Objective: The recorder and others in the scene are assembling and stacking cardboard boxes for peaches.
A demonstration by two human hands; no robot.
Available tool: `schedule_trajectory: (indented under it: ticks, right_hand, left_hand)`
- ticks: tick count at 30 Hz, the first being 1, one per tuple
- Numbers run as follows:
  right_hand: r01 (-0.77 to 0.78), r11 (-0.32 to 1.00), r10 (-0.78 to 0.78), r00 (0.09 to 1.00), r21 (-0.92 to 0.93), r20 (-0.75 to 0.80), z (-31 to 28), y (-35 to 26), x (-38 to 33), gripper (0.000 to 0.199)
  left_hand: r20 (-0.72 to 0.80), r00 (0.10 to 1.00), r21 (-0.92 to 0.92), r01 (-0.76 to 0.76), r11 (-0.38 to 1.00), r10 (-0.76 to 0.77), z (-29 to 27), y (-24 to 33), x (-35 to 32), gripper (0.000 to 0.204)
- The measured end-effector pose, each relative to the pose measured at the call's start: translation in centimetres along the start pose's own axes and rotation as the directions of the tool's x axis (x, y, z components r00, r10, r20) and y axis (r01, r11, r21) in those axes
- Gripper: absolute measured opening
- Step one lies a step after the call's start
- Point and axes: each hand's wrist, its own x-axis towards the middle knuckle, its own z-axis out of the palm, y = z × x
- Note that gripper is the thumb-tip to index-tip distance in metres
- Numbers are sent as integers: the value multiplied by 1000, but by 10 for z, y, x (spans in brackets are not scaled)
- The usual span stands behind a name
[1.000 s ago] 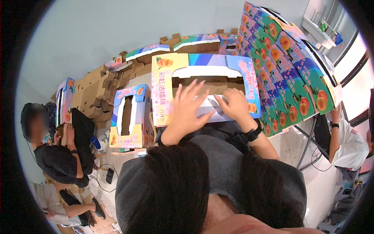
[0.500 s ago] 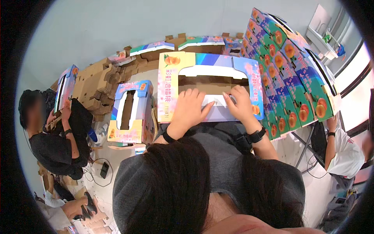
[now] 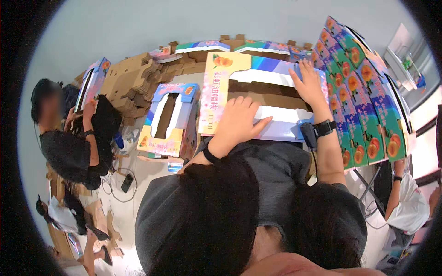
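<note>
A printed cardboard fruit box (image 3: 213, 99) with a long opening in its top sits in front of me, brown inside. My left hand (image 3: 238, 120) rests on the near white flap, its thumb apart and its fingertips at the opening's edge. Farther off, my right hand (image 3: 309, 86) lies on the top's far right part with its fingers stretched out. Neither hand has anything gripped in it. A black strap is around each wrist, and the right one carries a small dark device (image 3: 307, 133) with a cable.
To my left stands a similar box (image 3: 151, 138). A tall stack of green and blue printed boxes (image 3: 368, 110) rises at the right. Flattened brown cardboard (image 3: 124, 83) lies along the wall. At left a person (image 3: 69, 142) handles another box (image 3: 87, 87); another person (image 3: 410, 204) is behind the stack.
My right hand has moved from the near flap to the far right part of the box top. My left hand stays at the near flap. The whole view has shifted slightly.
</note>
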Motion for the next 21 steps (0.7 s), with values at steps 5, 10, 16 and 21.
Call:
schedule_trajectory:
  ticks: [5,10,16,21]
  right_hand:
    - [22,999,-22,999,-26,30,6,-3,5,74]
    - [86,995,-86,996,-42,14,12,-11,9,75]
    - [110,991,-118,986,-73,-115,14,-10,3,69]
    - [87,993,-100,978,-83,-180,3,-3,-13,59]
  left_hand:
    - [-19,1000,29,17,999,-16,-6,3,-4,42]
    - [-26,999,57,41,998,-39,-9,5,-8,43]
    - [-51,998,42,29,999,-27,-4,1,-9,45]
    - [-22,1000,-5,-18,1000,18,6,4,-8,44]
